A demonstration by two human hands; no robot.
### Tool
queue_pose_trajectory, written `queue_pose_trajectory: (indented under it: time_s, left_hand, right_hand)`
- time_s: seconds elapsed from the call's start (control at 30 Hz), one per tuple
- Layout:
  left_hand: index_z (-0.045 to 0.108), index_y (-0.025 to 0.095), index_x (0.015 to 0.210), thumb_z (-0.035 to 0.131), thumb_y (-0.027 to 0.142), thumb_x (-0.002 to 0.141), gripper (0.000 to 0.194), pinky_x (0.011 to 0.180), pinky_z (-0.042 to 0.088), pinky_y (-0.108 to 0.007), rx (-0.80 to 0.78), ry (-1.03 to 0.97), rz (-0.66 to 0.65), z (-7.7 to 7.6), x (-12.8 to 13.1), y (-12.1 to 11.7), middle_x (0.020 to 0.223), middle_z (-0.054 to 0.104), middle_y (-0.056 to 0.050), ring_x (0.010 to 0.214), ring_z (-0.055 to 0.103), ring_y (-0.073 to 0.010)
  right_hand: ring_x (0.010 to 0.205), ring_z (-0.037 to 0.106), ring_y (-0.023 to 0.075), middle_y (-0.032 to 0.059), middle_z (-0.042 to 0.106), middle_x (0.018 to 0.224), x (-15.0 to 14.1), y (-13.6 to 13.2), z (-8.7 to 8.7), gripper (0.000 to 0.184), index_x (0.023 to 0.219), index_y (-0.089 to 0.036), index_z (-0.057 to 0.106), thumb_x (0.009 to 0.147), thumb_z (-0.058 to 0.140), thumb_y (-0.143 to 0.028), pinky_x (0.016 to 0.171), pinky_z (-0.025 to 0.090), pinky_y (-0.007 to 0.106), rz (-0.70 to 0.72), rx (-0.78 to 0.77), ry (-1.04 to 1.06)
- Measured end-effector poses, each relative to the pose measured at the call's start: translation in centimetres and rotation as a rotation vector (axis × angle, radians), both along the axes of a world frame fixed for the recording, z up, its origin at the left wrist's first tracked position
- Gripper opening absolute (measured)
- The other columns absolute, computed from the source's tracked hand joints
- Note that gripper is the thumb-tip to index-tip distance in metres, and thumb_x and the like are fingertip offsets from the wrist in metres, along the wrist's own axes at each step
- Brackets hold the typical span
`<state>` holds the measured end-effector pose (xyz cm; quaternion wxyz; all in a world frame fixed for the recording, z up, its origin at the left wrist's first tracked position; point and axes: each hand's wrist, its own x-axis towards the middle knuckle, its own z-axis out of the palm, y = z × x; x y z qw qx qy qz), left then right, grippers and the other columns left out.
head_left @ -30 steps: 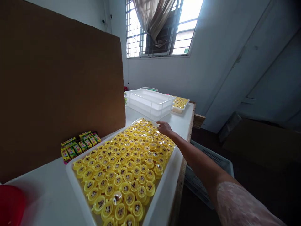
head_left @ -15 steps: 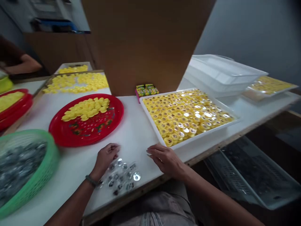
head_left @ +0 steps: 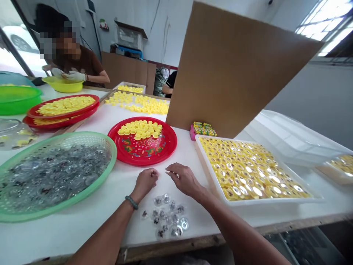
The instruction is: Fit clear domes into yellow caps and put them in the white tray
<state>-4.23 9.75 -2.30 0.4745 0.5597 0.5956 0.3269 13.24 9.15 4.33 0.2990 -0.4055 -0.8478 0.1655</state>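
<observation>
Facing one red plate (head_left: 168, 143), two hands (head_left: 147, 180) (head_left: 183, 178)

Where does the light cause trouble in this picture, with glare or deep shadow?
Head view: the window at top right is partly washed out; the yellow pieces in the white tray throw back bright glints; below the table, the lower right corner is dark.

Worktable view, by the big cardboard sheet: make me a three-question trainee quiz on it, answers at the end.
1. True or false: a bracelet is worn above the left hand.
2. The loose clear discs lie directly on: A) a cardboard sheet; B) the white tabletop; C) a red lid.
3. Fill in, near or far: the yellow pieces on the red plate sit toward its ____ side.

Key: 1 true; 2 B; 3 far.
</observation>
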Motion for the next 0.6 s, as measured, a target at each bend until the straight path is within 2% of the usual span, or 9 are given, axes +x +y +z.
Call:
queue_pose_trajectory:
  time_s: [0.1,0.2,0.33,0.4,0.47,0.53,0.6]
  left_hand:
    - [0.061,0.017,0.071,0.050,0.015,0.073,0.012,0.051,0.038,-0.024,0.076,0.051,0.028,0.4,0.3,-0.1,0.060,0.060,0.000,0.051,0.056,-0.0144]
    - [0.062,0.019,0.074,0.050,0.019,0.079,0.013,0.056,0.038,-0.025,0.232,0.096,0.012,1.3,0.7,-0.8,0.065,0.062,0.000,0.058,0.057,-0.0155]
    - [0.060,0.021,0.083,0.044,0.022,0.084,0.017,0.064,0.040,-0.029,0.374,0.205,0.104,3.2,0.0,-0.6,0.078,0.063,-0.002,0.070,0.059,-0.0195]
    - [0.059,0.021,0.092,0.045,0.020,0.082,0.017,0.071,0.042,-0.031,0.393,0.296,0.172,4.5,-0.7,0.9,0.090,0.062,-0.005,0.082,0.059,-0.0226]
    - [0.057,0.020,0.103,0.049,0.017,0.079,0.025,0.078,0.043,-0.033,0.382,0.413,0.235,5.6,-1.4,3.3,0.103,0.059,-0.009,0.092,0.056,-0.0249]
    - [0.051,0.017,0.114,0.052,0.015,0.077,0.037,0.084,0.042,-0.034,0.356,0.549,0.301,6.3,-2.0,6.3,0.114,0.053,-0.013,0.102,0.052,-0.0267]
    - [0.044,0.013,0.123,0.053,0.014,0.076,0.048,0.092,0.038,-0.036,0.327,0.694,0.373,6.2,-2.4,9.5,0.123,0.047,-0.016,0.113,0.045,-0.0294]
  right_hand:
    - [0.082,0.063,0.0152,0.0058,0.068,0.096,-1.5,4.8,0.8,0.021,0.102,-0.019,0.063,0.088,0.049,-0.026,0.076,0.049,0.026,-0.103,0.046,-0.063]
    - [0.095,0.061,0.0161,0.0068,0.065,0.109,-2.8,11.5,1.8,0.028,0.113,-0.018,0.059,0.088,0.048,-0.028,0.085,0.047,0.026,-0.193,0.079,-0.241]
    - [0.105,0.058,0.0191,0.0103,0.062,0.115,-4.2,19.7,2.3,0.031,0.116,-0.015,0.057,0.091,0.043,-0.027,0.092,0.043,0.029,-0.228,0.080,-0.352]
    - [0.107,0.057,0.0204,0.0122,0.061,0.116,-4.9,22.4,2.0,0.033,0.117,-0.013,0.057,0.092,0.040,-0.028,0.093,0.043,0.031,-0.209,0.073,-0.378]
    - [0.110,0.055,0.0214,0.0138,0.059,0.118,-5.7,24.0,1.2,0.037,0.118,-0.012,0.057,0.092,0.040,-0.032,0.095,0.041,0.032,-0.160,0.073,-0.399]
    - [0.116,0.049,0.0224,0.0140,0.055,0.124,-6.6,24.7,0.2,0.042,0.121,-0.013,0.055,0.091,0.042,-0.038,0.100,0.036,0.033,-0.085,0.082,-0.417]
    - [0.126,0.039,0.0238,0.0127,0.046,0.134,-7.7,24.8,-1.0,0.047,0.127,-0.015,0.051,0.090,0.043,-0.044,0.105,0.029,0.035,-0.005,0.099,-0.424]
